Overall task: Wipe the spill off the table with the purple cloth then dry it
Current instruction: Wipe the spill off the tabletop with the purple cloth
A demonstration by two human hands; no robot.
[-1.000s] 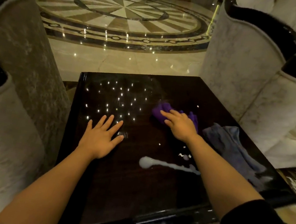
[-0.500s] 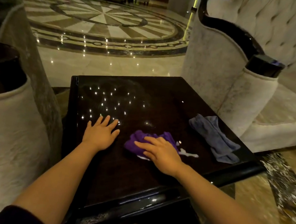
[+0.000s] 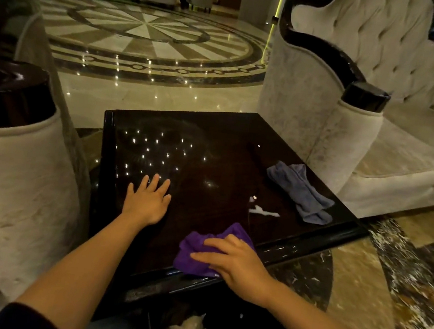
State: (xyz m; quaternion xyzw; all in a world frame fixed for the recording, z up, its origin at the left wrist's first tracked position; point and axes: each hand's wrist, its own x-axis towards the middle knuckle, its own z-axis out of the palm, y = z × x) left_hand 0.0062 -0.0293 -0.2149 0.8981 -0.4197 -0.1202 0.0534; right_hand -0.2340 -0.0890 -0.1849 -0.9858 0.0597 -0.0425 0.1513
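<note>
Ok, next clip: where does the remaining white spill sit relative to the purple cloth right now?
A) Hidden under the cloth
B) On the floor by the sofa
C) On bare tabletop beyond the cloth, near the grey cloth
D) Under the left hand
C: the white spill lies uncovered on the table, apart from the purple cloth under the right hand at the near edge, and close to the grey cloth.

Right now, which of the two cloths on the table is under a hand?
The crumpled purple cloth, pressed under the right hand at the near table edge. The grey-blue cloth lies untouched farther right.
</note>
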